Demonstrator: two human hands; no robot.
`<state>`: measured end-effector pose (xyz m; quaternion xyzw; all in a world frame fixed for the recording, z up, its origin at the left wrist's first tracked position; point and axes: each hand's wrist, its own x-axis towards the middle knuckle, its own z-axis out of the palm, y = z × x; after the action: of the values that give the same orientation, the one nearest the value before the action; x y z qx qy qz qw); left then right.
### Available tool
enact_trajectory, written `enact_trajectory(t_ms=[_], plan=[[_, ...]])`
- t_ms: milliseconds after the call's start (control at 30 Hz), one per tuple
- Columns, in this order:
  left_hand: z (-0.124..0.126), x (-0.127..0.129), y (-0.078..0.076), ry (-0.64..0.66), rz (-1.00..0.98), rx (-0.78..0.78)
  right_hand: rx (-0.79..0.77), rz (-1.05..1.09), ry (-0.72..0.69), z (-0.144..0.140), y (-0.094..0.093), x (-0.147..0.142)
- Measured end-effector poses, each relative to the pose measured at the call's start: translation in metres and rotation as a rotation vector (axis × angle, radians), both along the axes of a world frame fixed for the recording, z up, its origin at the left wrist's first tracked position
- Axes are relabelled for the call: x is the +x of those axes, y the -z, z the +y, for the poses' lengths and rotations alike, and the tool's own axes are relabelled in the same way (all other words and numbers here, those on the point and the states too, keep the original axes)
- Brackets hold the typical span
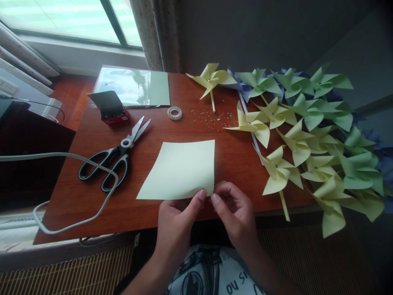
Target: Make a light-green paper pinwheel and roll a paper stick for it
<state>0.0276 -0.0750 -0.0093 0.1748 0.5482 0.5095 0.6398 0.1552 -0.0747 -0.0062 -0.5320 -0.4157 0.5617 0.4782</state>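
I see the pale yellow paper sheet point(181, 169) lying flat near the middle of the table point(92, 205). My left hand point(176, 219) and right hand point(235, 211) are close together at its near right corner, both pinching the edge with thumb and fingers. Scissors point(115, 157) lie to the left, a tape roll point(175, 113) farther away, and many paper pinwheels point(307, 135) on the right.

A paper sheet point(181, 169) lies near the desk's point(233, 157) near edge, scissors point(115, 157) to its left, a tape roll point(175, 113) behind it, and paper pinwheels point(310, 135) heaped to its right.
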Motion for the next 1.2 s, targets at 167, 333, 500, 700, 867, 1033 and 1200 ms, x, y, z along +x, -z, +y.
enact_trajectory(t_ms=[167, 333, 500, 700, 867, 1033, 1200], plan=[[0.003, -0.001, -0.004, -0.011, -0.05, 0.002, 0.011, 0.115, -0.045, -0.001, 0.007, 0.003], [0.003, -0.001, -0.005, 0.013, -0.06, 0.0, 0.032, 0.131, -0.051, 0.0, 0.009, 0.004], [0.002, -0.001, -0.004, 0.024, -0.051, 0.0, 0.035, 0.122, -0.041, 0.0, 0.008, 0.002], [0.003, 0.001, -0.008, 0.01, -0.074, -0.006, 0.016, 0.098, -0.013, 0.001, 0.008, -0.001], [0.003, 0.002, -0.007, 0.017, -0.071, 0.001, 0.031, 0.065, -0.008, 0.001, 0.008, -0.003], [0.004, 0.003, -0.007, 0.004, -0.057, -0.006, 0.051, 0.009, 0.043, -0.001, 0.007, -0.006], [0.006, 0.001, -0.008, -0.038, -0.032, -0.015, 0.036, 0.037, 0.001, 0.0, 0.008, -0.003]])
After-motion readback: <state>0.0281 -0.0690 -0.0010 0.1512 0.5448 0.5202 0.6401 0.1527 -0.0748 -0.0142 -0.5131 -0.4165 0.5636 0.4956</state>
